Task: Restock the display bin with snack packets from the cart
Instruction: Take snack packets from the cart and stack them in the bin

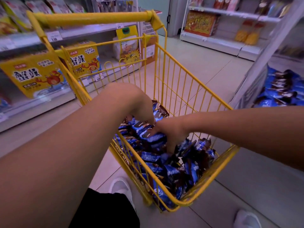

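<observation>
Blue snack packets [153,138], long axis across the cart [194,202], are clutched between the left grip [141,111] and right grip [171,134].

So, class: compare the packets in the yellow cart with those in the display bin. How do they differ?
The cart packets lie in a yellow wire cart under both hands; the bin packets lie untouched at the right edge. The cart pile is sharp, the bin pile blurred. Both are blue and brown.

Dim purplish light, blurred warped edges
</observation>
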`<state>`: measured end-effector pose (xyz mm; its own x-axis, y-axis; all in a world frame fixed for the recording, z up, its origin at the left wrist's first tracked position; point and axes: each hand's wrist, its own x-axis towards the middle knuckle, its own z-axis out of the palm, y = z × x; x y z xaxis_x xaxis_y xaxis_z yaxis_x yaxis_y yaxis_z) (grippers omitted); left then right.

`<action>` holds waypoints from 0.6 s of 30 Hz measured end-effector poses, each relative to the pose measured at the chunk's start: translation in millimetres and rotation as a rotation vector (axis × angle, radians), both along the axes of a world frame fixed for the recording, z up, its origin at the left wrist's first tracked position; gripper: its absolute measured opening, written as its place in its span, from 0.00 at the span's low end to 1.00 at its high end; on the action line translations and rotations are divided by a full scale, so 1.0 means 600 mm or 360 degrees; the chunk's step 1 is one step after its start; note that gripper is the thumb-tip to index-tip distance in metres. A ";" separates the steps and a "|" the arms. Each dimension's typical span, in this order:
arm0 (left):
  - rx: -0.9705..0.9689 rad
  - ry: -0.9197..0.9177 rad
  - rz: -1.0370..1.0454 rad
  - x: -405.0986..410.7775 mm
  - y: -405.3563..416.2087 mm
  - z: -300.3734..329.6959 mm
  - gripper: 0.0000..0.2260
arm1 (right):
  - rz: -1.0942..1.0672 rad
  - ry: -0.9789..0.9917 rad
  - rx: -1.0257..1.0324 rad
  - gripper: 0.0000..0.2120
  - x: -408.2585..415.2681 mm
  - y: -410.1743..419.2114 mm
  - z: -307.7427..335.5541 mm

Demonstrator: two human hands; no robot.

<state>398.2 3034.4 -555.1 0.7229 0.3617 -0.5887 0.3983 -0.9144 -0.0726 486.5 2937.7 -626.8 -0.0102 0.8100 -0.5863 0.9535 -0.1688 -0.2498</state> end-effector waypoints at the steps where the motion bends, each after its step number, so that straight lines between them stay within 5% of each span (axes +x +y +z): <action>1: -0.0022 -0.0021 0.0012 0.000 0.004 0.003 0.23 | -0.0102 0.0083 0.0027 0.20 0.010 -0.002 0.016; 13: -0.0598 -0.0096 0.0212 -0.020 0.027 0.009 0.25 | -0.1383 0.1400 0.0508 0.17 0.060 -0.076 0.076; 18: -0.1112 -0.0610 0.0299 -0.018 0.018 0.014 0.13 | -0.1550 0.1669 0.0734 0.11 0.053 -0.104 0.101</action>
<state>387.4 3045.3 -546.7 0.8837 0.1381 -0.4472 0.4307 -0.6140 0.6615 518.4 2875.6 -566.2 0.3843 0.8529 -0.3534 -0.1228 -0.3322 -0.9352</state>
